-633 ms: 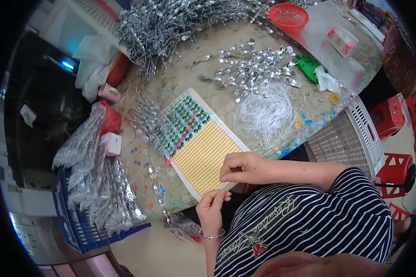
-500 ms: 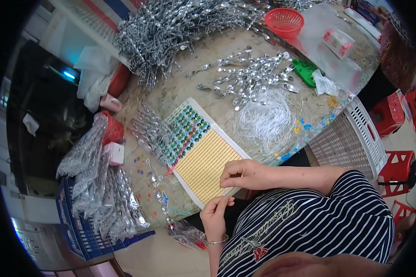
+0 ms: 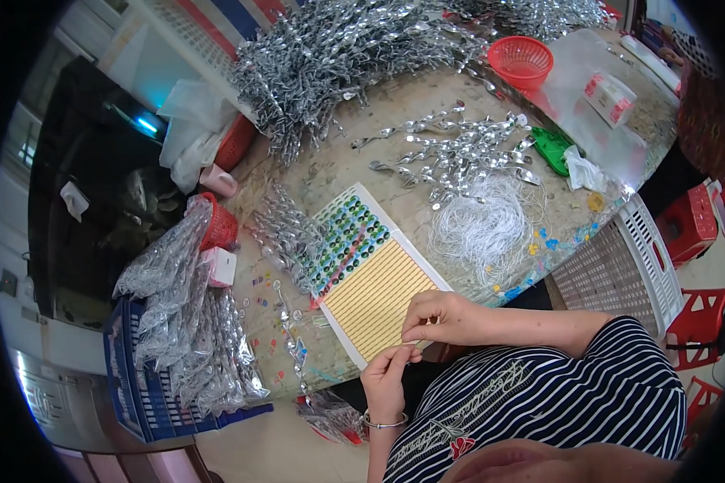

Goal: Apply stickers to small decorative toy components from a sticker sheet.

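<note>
Closer together than in the earlier frame, the fingertips of the left hand (image 3: 385, 382) and right hand (image 3: 443, 315) now nearly meet, which suggests fine work shared between both hands at one spot. Thumb and forefinger are pinched together on each hand; whether anything thin is caught between them I cannot tell. Just beyond the fingers lies the yellow sheet (image 3: 379, 298), ruled with dark lines, set slantwise at the near side of the table (image 3: 411, 113), its lower corner beside the left hand. Against its far edge are rows of round green gems (image 3: 362, 221), and a bunch of silver strands (image 3: 286, 229) lies to their left. Right of the sheet sits a tangle of white thread (image 3: 483, 229), with loose silver strips (image 3: 475, 153) just behind it and a green tray (image 3: 550, 150) near those. Farther out, a red basket (image 3: 522, 63) stands beside a big silver heap (image 3: 322, 80). None of these appears to have shifted on the table; only the hands have.
</note>
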`<state>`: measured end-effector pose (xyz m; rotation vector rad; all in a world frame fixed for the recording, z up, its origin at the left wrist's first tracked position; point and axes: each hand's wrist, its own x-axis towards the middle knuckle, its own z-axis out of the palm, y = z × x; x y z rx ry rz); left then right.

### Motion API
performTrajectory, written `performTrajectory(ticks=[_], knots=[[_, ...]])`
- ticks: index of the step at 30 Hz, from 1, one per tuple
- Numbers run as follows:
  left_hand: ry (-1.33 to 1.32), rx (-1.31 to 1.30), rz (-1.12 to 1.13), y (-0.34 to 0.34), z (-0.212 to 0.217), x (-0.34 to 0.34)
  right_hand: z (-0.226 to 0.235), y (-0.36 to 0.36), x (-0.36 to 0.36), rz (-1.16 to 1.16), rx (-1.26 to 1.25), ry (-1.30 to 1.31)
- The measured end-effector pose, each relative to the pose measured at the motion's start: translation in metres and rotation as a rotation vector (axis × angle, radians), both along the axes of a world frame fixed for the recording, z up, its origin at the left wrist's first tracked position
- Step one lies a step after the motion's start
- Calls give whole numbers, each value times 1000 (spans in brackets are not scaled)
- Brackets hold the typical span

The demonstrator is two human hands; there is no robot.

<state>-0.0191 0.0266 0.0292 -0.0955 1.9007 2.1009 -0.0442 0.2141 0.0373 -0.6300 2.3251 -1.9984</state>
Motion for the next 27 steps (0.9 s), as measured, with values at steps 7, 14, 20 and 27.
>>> performTrajectory(ticks=[7,14,20,27], knots=[[-41,16,-26,2,1,3,-8,-2,3,-21,-53,-68],[10,-185,7,-6,-2,-6,3,-7,-7,13,2,-25],[25,49,-4,-3,12,-12,12,-11,-8,-21,-71,-239],[19,115,-38,-9,8,-7,8,-14,-6,15,-13,-209]])
